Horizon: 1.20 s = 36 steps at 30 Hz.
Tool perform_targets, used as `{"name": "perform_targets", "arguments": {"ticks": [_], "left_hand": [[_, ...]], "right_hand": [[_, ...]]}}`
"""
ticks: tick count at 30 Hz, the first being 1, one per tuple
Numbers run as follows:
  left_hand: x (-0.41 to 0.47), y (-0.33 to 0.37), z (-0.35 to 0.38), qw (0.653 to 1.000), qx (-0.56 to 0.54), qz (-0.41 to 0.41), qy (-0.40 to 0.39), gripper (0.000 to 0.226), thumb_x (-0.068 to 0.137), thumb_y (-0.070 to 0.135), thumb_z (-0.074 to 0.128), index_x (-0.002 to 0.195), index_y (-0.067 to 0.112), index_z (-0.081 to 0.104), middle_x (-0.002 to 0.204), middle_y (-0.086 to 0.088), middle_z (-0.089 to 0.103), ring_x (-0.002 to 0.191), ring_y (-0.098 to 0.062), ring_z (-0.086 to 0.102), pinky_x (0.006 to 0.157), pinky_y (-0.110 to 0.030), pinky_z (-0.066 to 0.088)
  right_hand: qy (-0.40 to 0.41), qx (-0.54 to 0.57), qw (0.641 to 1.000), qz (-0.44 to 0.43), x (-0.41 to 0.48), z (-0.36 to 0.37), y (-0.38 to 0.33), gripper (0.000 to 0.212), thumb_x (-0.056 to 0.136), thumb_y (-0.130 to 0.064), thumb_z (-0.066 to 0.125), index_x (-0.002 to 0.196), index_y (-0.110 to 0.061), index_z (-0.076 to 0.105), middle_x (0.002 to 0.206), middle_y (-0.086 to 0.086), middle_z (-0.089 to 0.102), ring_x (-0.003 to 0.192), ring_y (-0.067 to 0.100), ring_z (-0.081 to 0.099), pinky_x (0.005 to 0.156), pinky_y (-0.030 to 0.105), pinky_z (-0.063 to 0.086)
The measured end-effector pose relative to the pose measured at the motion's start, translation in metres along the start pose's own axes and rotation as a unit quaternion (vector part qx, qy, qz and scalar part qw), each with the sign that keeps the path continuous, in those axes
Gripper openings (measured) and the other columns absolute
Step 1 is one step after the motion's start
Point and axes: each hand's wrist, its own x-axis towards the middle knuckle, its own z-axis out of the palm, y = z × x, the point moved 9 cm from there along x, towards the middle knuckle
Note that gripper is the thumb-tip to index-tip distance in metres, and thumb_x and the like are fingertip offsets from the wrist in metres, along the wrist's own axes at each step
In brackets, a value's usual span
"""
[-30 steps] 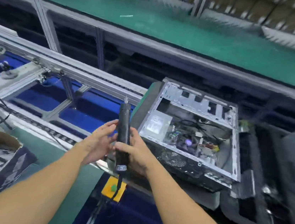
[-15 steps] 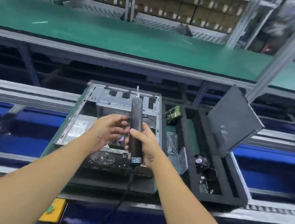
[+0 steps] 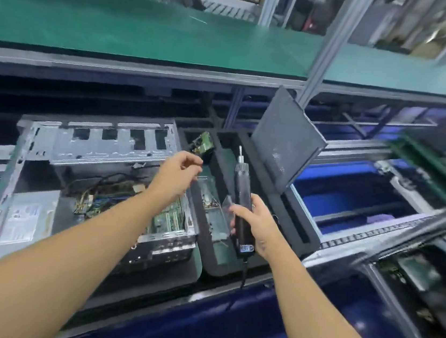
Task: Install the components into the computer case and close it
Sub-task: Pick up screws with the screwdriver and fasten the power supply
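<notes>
An open metal computer case (image 3: 98, 142) lies on its side at the left, motherboard and cables showing inside. My right hand (image 3: 256, 223) grips a black electric screwdriver (image 3: 242, 199), bit pointing up and away, over the black foam tray (image 3: 267, 188) to the right of the case. My left hand (image 3: 177, 173) hovers above the case's right edge, fingers loosely apart, reaching toward the tray; I cannot see anything in it. A small green circuit board (image 3: 204, 142) stands in the tray's far compartment. The dark side panel (image 3: 283, 145) leans upright at the tray's back right.
A second tray with parts (image 3: 421, 280) sits at the lower right on the conveyor. Aluminium rails and blue bins (image 3: 353, 196) lie right of the tray. A green-topped shelf (image 3: 138, 29) runs across behind, with a vertical post (image 3: 329, 47) near the panel.
My left hand has let go of the screwdriver and moved toward the tray. My right hand carried the screwdriver right, from over the case to over the tray. The view shifted right.
</notes>
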Motion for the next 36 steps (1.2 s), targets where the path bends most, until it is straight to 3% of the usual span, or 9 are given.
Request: {"name": "perform_targets", "arguments": {"ticks": [2, 6, 10, 13, 16, 19, 25, 30, 36], "left_hand": [[0.01, -0.001, 0.023, 1.0, -0.016, -0.009, -0.012, 0.014, 0.094, 0.014, 0.058, 0.095, 0.027, 0.064, 0.091, 0.004, 0.07, 0.07, -0.007, 0.064, 0.062, -0.027, 0.052], [0.029, -0.011, 0.078, 0.996, -0.04, -0.064, -0.048, 0.012, 0.094, 0.011, 0.055, 0.094, 0.019, 0.064, 0.092, -0.001, 0.069, 0.068, -0.013, 0.062, 0.061, -0.029, 0.05], [0.054, -0.024, 0.122, 0.99, 0.046, -0.104, -0.083, 0.017, 0.092, 0.01, 0.049, 0.09, 0.015, 0.065, 0.086, -0.002, 0.066, 0.067, -0.018, 0.059, 0.058, -0.025, 0.044], [0.067, -0.055, 0.14, 0.963, 0.189, -0.144, -0.129, 0.02, 0.088, 0.004, 0.042, 0.079, 0.015, 0.058, 0.073, -0.01, 0.05, 0.066, -0.024, 0.038, 0.056, -0.027, 0.031], [0.083, -0.085, 0.143, 0.936, 0.262, -0.202, -0.122, 0.018, 0.093, 0.0, 0.046, 0.092, 0.011, 0.059, 0.088, -0.012, 0.056, 0.077, -0.026, 0.048, 0.066, -0.033, 0.046], [0.102, -0.1, 0.142, 0.914, 0.336, -0.208, -0.094, 0.015, 0.092, -0.001, 0.05, 0.096, 0.005, 0.062, 0.103, -0.011, 0.063, 0.099, -0.03, 0.062, 0.091, -0.039, 0.053], [0.098, -0.149, 0.162, 0.815, 0.5, -0.23, -0.181, 0.027, 0.092, 0.004, 0.053, 0.116, 0.003, 0.066, 0.12, -0.013, 0.066, 0.111, -0.027, 0.063, 0.095, -0.034, 0.052], [0.108, -0.169, 0.167, 0.8, 0.539, -0.208, -0.166, 0.025, 0.088, 0.002, 0.058, 0.107, 0.014, 0.069, 0.109, -0.009, 0.067, 0.096, -0.029, 0.066, 0.088, -0.039, 0.055], [0.11, -0.182, 0.186, 0.615, 0.747, -0.087, -0.238, 0.012, 0.09, 0.025, 0.063, 0.085, 0.024, 0.053, 0.077, 0.006, 0.059, 0.071, -0.019, 0.051, 0.096, -0.038, 0.027]], "right_hand": [[0.019, 0.0, 1.0, 0.007, -0.003, -0.021, 0.013, 0.055, 0.093, -0.015, 0.075, 0.14, -0.008, 0.048, 0.121, 0.01, 0.062, 0.097, 0.022, 0.062, 0.092, 0.048, 0.054], [0.015, 0.017, 0.999, 0.026, 0.002, -0.051, 0.03, 0.039, 0.096, -0.006, 0.07, 0.13, -0.009, 0.051, 0.1, 0.008, 0.068, 0.073, 0.019, 0.065, 0.064, 0.034, 0.057], [-0.012, 0.031, 0.999, 0.038, 0.03, -0.064, 0.036, 0.03, 0.098, -0.009, 0.068, 0.123, -0.01, 0.054, 0.089, 0.008, 0.067, 0.068, 0.02, 0.064, 0.061, 0.032, 0.056], [-0.042, 0.028, 0.998, 0.04, 0.057, -0.07, 0.04, 0.05, 0.096, -0.014, 0.072, 0.139, -0.008, 0.048, 0.111, 0.006, 0.063, 0.093, 0.022, 0.06, 0.085, 0.045, 0.058], [-0.079, 0.013, 0.996, 0.04, 0.079, -0.073, 0.047, 0.07, 0.089, -0.025, 0.077, 0.148, -0.012, 0.043, 0.13, 0.009, 0.062, 0.11, 0.024, 0.053, 0.108, 0.059, 0.044], [-0.125, 0.042, 0.989, 0.069, 0.096, -0.071, 0.055, 0.067, 0.091, -0.024, 0.076, 0.147, -0.024, 0.04, 0.115, 0.012, 0.072, 0.086, 0.02, 0.066, 0.082, 0.04, 0.059], [-0.17, 0.067, 0.978, 0.1, 0.115, -0.074, 0.072, 0.062, 0.089, -0.021, 0.075, 0.139, -0.029, 0.039, 0.11, 0.013, 0.069, 0.077, 0.019, 0.066, 0.07, 0.035, 0.059], [-0.169, 0.062, 0.978, 0.102, 0.128, -0.081, 0.086, 0.075, 0.087, -0.022, 0.076, 0.151, -0.016, 0.038, 0.111, 0.009, 0.069, 0.077, 0.02, 0.068, 0.067, 0.033, 0.057], [-0.17, 0.058, 0.979, 0.098, 0.136, -0.084, 0.096, 0.067, 0.089, -0.026, 0.075, 0.147, -0.016, 0.042, 0.101, 0.0, 0.072, 0.079, 0.021, 0.066, 0.071, 0.036, 0.057]]}}
